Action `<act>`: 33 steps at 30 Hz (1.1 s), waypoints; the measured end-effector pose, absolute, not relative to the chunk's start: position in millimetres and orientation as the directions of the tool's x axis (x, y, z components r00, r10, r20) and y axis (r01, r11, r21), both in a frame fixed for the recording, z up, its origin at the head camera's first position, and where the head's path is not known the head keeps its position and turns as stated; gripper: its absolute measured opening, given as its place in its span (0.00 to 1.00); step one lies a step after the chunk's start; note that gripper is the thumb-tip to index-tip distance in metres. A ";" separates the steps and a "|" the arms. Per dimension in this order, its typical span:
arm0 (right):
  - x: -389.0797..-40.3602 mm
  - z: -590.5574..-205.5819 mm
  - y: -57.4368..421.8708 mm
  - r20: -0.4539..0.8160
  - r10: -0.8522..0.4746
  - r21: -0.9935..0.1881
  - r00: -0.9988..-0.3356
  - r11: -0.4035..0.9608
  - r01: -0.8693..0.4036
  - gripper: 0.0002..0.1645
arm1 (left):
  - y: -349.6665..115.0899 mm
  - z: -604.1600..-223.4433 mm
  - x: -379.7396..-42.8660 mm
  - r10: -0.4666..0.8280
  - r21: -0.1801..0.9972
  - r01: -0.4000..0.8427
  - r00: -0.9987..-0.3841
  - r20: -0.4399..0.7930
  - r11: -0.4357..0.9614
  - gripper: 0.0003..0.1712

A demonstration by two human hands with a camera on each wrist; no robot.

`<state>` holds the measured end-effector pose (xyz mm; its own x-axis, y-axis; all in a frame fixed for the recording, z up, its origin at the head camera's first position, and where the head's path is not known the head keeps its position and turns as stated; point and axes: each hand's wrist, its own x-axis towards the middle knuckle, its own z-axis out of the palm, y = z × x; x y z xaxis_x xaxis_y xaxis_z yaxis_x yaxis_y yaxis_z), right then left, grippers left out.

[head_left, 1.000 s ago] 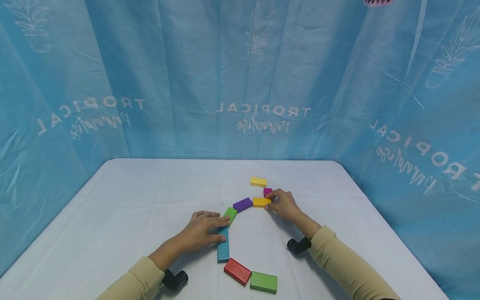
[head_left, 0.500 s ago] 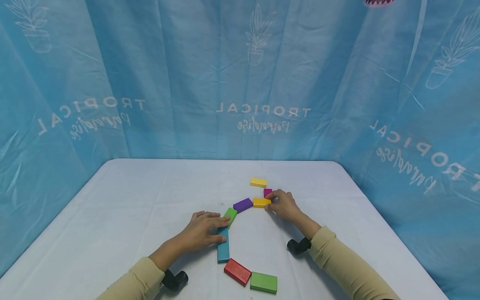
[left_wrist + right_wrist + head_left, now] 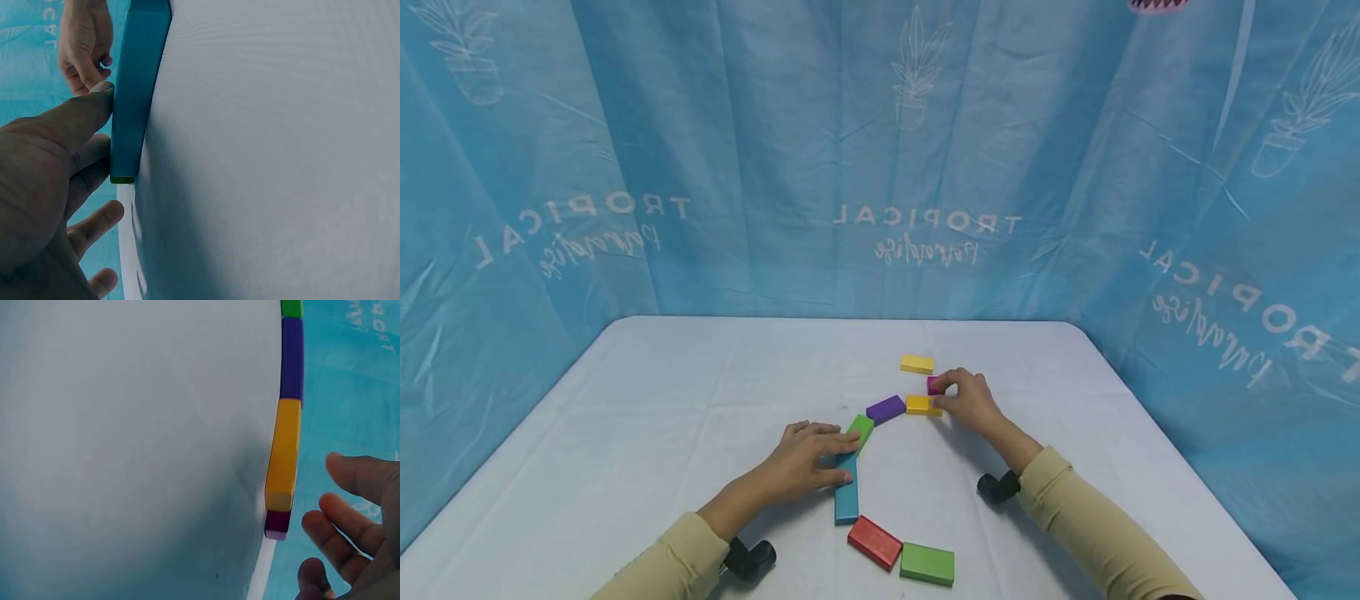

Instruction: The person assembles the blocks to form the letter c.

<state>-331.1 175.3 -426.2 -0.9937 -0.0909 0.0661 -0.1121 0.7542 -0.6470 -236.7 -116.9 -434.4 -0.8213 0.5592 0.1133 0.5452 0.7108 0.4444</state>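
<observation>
My left hand (image 3: 805, 462) rests on a line of coloured wooden blocks, fingers spread. Its thumb lies on the teal block (image 3: 847, 504) and its index finger on the small green block (image 3: 861, 428). My right hand (image 3: 972, 402) is over the right end of the orange-yellow block (image 3: 917, 405) and a small magenta block (image 3: 932, 386) just behind it. In the right wrist view, thumb and fingers are parted, with a gap between them and the orange-yellow block (image 3: 284, 450). A purple block (image 3: 885, 410) lies between the small green and orange-yellow blocks.
A pale yellow block (image 3: 917, 364) lies behind the magenta one. Nearer me, a red block (image 3: 875, 542) meets a larger green block (image 3: 927, 564). A white cloth covers the table (image 3: 662, 400); a blue printed curtain (image 3: 775, 167) hangs around it.
My right hand has shifted slightly up and away from the orange-yellow block, toward the magenta block. The left hand and the blocks have stayed in place.
</observation>
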 end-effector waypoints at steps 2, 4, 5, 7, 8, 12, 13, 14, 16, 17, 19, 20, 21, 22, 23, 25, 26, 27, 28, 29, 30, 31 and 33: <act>-333.8 -424.5 174.9 0.072 -0.073 -0.648 -0.995 0.755 -0.102 0.14 | -117.3 -434.8 -237.0 0.560 0.446 0.545 -0.821 0.112 0.710 0.30; -337.2 -422.9 174.6 0.083 -0.062 -0.648 -0.995 0.755 -0.101 0.16 | -117.6 -435.2 -237.2 0.562 0.451 0.547 -0.819 0.113 0.706 0.30; -338.6 -421.6 174.4 0.086 -0.054 -0.653 -0.995 0.751 -0.098 0.17 | -117.7 -435.2 -237.2 0.564 0.452 0.549 -0.818 0.116 0.703 0.30; -342.3 -419.2 173.6 0.095 -0.041 -0.658 -0.995 0.747 -0.094 0.19 | -118.4 -435.4 -237.1 0.569 0.454 0.556 -0.813 0.123 0.696 0.30; -344.1 -417.7 173.1 0.100 -0.035 -0.661 -0.994 0.744 -0.093 0.20 | -118.7 -435.4 -237.0 0.572 0.457 0.559 -0.811 0.126 0.692 0.30; -352.0 -412.7 170.6 0.118 -0.003 -0.668 -0.993 0.740 -0.082 0.22 | -119.6 -435.3 -236.6 0.578 0.470 0.566 -0.805 0.135 0.678 0.30; -354.0 -411.9 169.9 0.121 0.005 -0.669 -0.993 0.739 -0.078 0.22 | -119.7 -435.4 -236.7 0.579 0.472 0.566 -0.804 0.135 0.676 0.30; -355.5 -410.9 169.2 0.118 0.016 -0.673 -0.993 0.736 -0.068 0.22 | -119.6 -435.6 -236.8 0.578 0.473 0.564 -0.805 0.132 0.677 0.30; -359.0 -410.5 168.1 0.115 0.031 -0.677 -0.993 0.734 -0.055 0.22 | -119.2 -435.8 -237.0 0.577 0.473 0.560 -0.807 0.127 0.680 0.30; -360.4 -410.6 167.7 0.111 0.038 -0.679 -0.993 0.732 -0.048 0.22 | -118.9 -435.8 -237.1 0.575 0.475 0.558 -0.808 0.125 0.680 0.30; -362.7 -410.9 166.9 0.105 0.045 -0.686 -0.993 0.726 -0.040 0.22 | -118.6 -435.6 -237.3 0.574 0.474 0.556 -0.810 0.123 0.683 0.30; -363.7 -411.1 166.9 0.106 0.046 -0.687 -0.993 0.725 -0.040 0.22 | -118.3 -435.3 -237.3 0.574 0.475 0.555 -0.810 0.121 0.683 0.30; -364.8 -411.5 166.7 0.109 0.044 -0.686 -0.993 0.726 -0.043 0.22 | -118.3 -435.1 -237.3 0.575 0.475 0.556 -0.809 0.122 0.682 0.30; -365.8 -412.0 166.7 0.113 0.042 -0.684 -0.993 0.728 -0.047 0.23 | -118.3 -435.1 -237.4 0.576 0.474 0.558 -0.808 0.123 0.681 0.30; -366.9 -412.2 166.9 0.118 0.043 -0.683 -0.992 0.728 -0.050 0.23 | -118.3 -434.9 -237.4 0.578 0.475 0.559 -0.807 0.124 0.679 0.30; -369.6 -412.9 167.4 0.130 0.044 -0.680 -0.991 0.731 -0.057 0.24 | -118.5 -435.1 -237.5 0.582 0.473 0.564 -0.804 0.125 0.677 0.30; -371.0 -413.1 167.6 0.133 0.046 -0.681 -0.990 0.730 -0.058 0.24 | -118.6 -435.0 -237.5 0.583 0.473 0.564 -0.803 0.124 0.677 0.30; -372.6 -413.2 167.8 0.135 0.048 -0.681 -0.990 0.730 -0.058 0.24 | -118.7 -435.0 -237.4 0.583 0.472 0.565 -0.803 0.125 0.676 0.30; -374.2 -413.2 168.1 0.134 0.052 -0.683 -0.990 0.728 -0.054 0.25 | -118.8 -435.1 -237.4 0.583 0.474 0.564 -0.803 0.125 0.676 0.30; -375.7 -413.2 168.2 0.130 0.057 -0.687 -0.990 0.725 -0.048 0.25 | -118.9 -435.0 -237.4 0.582 0.473 0.564 -0.803 0.125 0.677 0.30; -377.0 -413.1 168.2 0.126 0.059 -0.688 -0.990 0.724 -0.045 0.25 | -119.0 -435.1 -237.4 0.582 0.473 0.563 -0.804 0.125 0.677 0.30; -378.3 -413.1 168.1 0.118 0.061 -0.692 -0.991 0.721 -0.038 0.25 | -119.1 -435.2 -237.4 0.581 0.473 0.562 -0.805 0.124 0.678 0.31; -380.4 -413.1 167.7 0.106 0.062 -0.695 -0.992 0.719 -0.030 0.26 | -119.1 -435.4 -237.8 0.579 0.472 0.562 -0.805 0.124 0.680 0.31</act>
